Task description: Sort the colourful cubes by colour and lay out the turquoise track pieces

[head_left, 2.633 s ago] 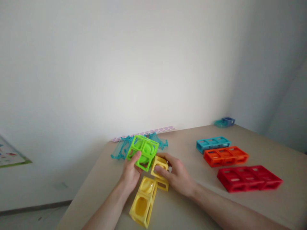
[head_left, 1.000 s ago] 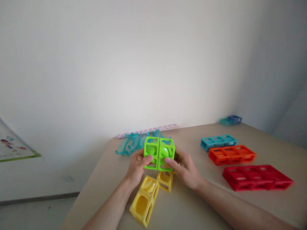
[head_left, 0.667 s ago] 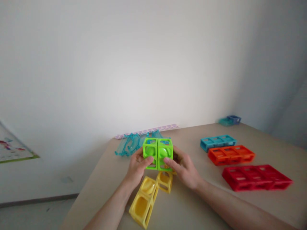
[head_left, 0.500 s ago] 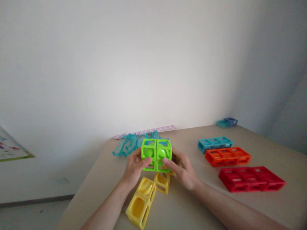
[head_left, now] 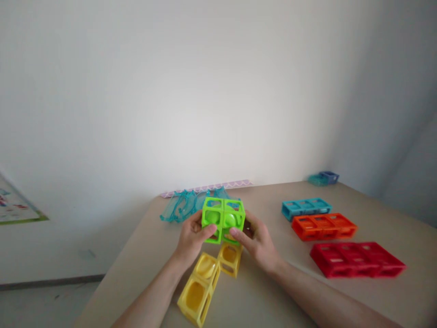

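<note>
Both hands, left hand (head_left: 191, 238) & right hand (head_left: 256, 239), pinch the green block pair (head_left: 223, 219) w/ curled fingers just above the yellow blocks (head_left: 208, 280); uneven squeeze prob splits its seam, dropping one half.

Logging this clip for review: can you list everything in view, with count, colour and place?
green cube block: one two-cube piece, lime green, held above the table's near middle.
yellow cube blocks: one joined cluster, yellow, on the table below the hands.
clear teal pieces: a pile, count unclear, far edge behind the green block.
patterned strip: one, lilac, along the wall.
blue block: one, right side.
orange block: one, just nearer than the blue.
red block: one, nearest on the right.
small blocks: two, teal and dark blue, far right corner.
table: one, beige.
left hand: gripping the green block's left side.
right hand: gripping its right side.
</note>
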`<state>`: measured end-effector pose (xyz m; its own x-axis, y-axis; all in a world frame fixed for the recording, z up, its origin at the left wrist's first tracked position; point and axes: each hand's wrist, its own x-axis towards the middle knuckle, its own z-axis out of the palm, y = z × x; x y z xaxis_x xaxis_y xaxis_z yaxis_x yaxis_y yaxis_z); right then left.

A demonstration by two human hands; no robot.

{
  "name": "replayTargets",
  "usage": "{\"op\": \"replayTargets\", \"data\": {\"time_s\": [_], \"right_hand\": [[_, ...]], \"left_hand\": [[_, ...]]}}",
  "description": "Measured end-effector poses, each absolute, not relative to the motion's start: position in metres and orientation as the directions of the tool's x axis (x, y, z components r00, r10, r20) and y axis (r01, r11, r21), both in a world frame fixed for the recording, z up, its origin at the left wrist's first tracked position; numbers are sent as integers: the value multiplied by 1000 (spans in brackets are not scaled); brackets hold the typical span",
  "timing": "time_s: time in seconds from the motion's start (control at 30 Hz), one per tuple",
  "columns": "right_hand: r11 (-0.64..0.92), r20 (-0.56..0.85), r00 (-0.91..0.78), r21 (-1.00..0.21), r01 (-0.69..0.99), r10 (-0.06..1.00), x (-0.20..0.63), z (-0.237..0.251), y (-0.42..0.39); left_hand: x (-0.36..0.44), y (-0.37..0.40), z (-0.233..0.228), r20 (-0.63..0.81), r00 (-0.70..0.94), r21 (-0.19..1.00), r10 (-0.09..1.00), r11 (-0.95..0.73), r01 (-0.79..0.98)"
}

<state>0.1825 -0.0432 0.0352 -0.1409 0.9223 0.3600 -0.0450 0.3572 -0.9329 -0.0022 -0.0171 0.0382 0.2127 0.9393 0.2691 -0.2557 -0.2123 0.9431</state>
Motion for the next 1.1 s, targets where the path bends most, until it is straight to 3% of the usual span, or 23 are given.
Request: {"op": "replayTargets", "data": {"time_s": [0.2,0.43,0.63,0.83,1.1], "right_hand": [[351,363,-173,-931,-100,915,183,41,-45],[444,438,-74,-888,117,896,185,38,-43],[445,440,-67,-887,124,896,182,37,-44],[436,428,-90,-896,86,899,182,40,-47],[456,457,-11,-886,83,889,193,54,-46]], "left_hand": [[-1,-15,34,271,238,935,933,-196,-295],[2,-19,32,224,197,942,955,-160,-297],[6,-22,34,212,187,948,959,-156,-278],[6,-24,39,295,130,927,946,-250,-280],[-3,-17,33,328,266,913,907,-231,-337]]}}
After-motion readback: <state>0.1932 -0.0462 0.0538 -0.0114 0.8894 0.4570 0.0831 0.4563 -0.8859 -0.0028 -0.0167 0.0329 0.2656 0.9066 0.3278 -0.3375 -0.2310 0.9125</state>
